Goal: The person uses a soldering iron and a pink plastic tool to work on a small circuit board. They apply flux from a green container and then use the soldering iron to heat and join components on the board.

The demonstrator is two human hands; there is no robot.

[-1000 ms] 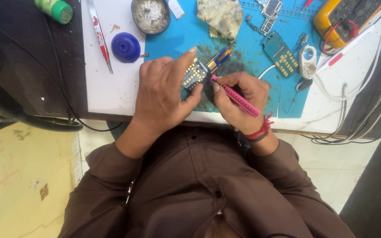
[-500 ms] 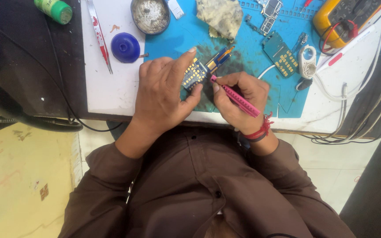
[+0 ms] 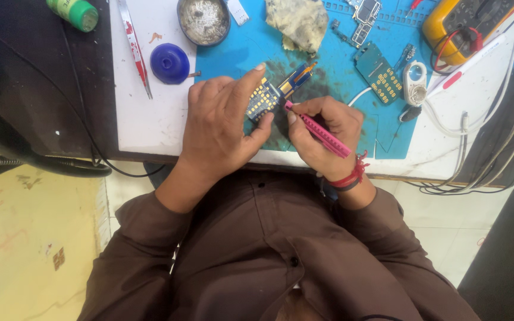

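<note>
A mat (image 3: 340, 119) lies on the table (image 3: 156, 125). On the mat, a circuit board (image 3: 261, 98) sits between the left hand (image 3: 221, 128) and right hand (image 3: 322, 128). A round cap (image 3: 169, 63) lies left of the mat, a meter (image 3: 462, 24) at its far right corner.

Bright, even light falls over the blue work mat (image 3: 388, 128), flat and soft, with only faint shadow under the hands beside it. The white tabletop (image 3: 150, 119) left of the mat looks nearly washed out. Below the mat the brown shirt (image 3: 281, 249) is dimmer. Focus holds sharp on the mat; the far corners darken and bend slightly.
</note>
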